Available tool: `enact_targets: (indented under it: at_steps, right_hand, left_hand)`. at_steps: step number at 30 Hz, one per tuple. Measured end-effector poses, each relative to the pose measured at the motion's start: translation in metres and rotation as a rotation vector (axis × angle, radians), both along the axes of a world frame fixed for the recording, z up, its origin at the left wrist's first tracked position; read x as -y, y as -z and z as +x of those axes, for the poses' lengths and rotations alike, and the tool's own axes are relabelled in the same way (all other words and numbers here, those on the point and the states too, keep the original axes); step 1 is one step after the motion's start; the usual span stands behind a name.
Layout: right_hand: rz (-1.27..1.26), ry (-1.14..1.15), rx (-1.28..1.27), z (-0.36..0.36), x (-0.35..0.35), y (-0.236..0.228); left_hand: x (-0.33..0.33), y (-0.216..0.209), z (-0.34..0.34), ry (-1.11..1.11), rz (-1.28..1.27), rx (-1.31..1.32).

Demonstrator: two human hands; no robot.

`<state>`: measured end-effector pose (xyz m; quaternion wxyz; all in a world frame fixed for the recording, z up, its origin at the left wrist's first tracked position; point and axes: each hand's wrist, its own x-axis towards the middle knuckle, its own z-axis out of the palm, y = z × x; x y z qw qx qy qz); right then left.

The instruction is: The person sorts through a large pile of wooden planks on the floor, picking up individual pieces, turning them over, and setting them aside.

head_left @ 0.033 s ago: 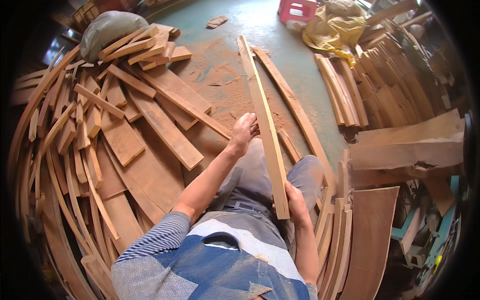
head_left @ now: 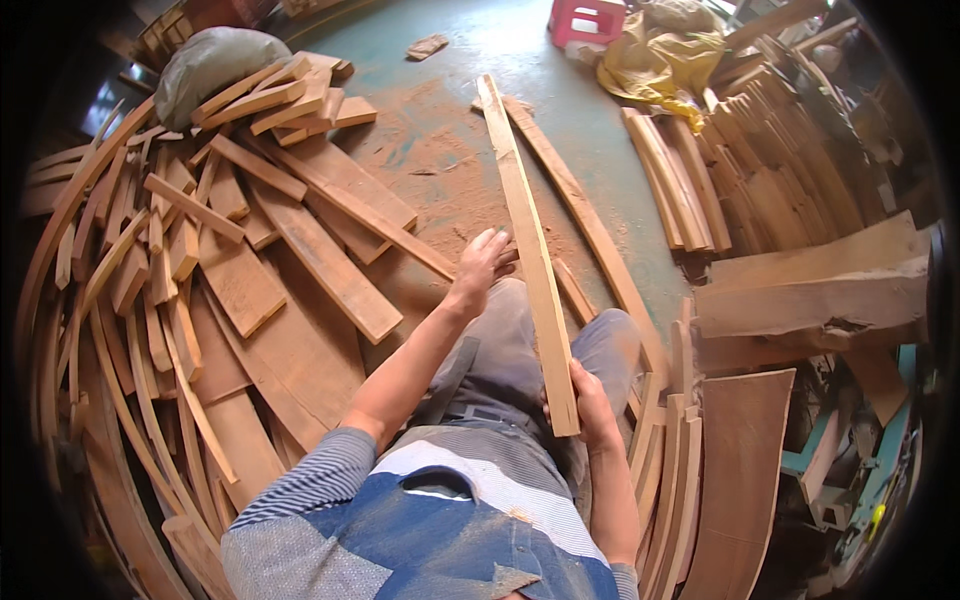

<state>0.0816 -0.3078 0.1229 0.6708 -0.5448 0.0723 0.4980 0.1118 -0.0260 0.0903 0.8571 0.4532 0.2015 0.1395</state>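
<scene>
A long, pale wooden strip (head_left: 527, 235) runs away from me over my lap, its near end by my right thigh. My right hand (head_left: 594, 405) is closed around that near end, thumb along its side edge. My left hand (head_left: 482, 268) is beside the strip's left side, above my left knee. Its fingers are stretched out and point at the strip; whether the fingertips touch it I cannot tell. Beyond the strip, to the right, a second long wooden strip (head_left: 580, 190) lies on the floor, with a shorter wooden piece (head_left: 577, 290) near my right knee.
At left is a large heap of boards and offcuts (head_left: 240, 280), with a grey sack (head_left: 212, 75) behind it. Sawdust (head_left: 440, 150) covers the floor ahead. Stacked boards (head_left: 770, 170), a yellow sack (head_left: 665, 60) and a red stool (head_left: 588, 20) stand at right, above a teal metal frame (head_left: 870, 470).
My left hand has shifted slightly, its fingers a little farther from the strip. The far end of the strip has moved slightly right. My right hand keeps its grip.
</scene>
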Motion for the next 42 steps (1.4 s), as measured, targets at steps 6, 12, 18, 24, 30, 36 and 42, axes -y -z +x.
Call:
enact_targets:
  at_steps: [6,12,18,24,30,36,42]
  right_hand:
    - [0.158,0.044,-0.25,0.098,0.02,0.022]
    - [0.248,-0.062,-0.272,0.199,-0.013,0.067]
    - [0.174,-0.146,-0.418,0.235,-0.07,0.147]
    - [0.184,-0.124,-0.411,0.177,-0.095,0.234]
    - [0.224,-0.105,-0.475,0.149,-0.104,0.255]
    - [0.292,-0.078,-0.593,0.126,-0.091,0.256]
    - [0.492,-0.028,-0.666,0.095,-0.069,0.246]
  left_hand:
    - [-0.016,-0.007,-0.071,-0.236,0.204,-0.223]
    - [-0.049,-0.003,-0.214,-0.798,0.158,-0.383]
    - [-0.022,-0.005,-0.338,-1.131,0.128,-0.497]
    - [0.032,-0.03,-0.394,-1.154,0.225,-0.713]
    - [0.041,0.008,-0.462,-1.055,0.373,-0.992]
    - [-0.08,0.097,-0.581,-0.581,0.65,-1.201]
    - [-0.179,0.156,-0.508,-0.448,1.108,-1.435]
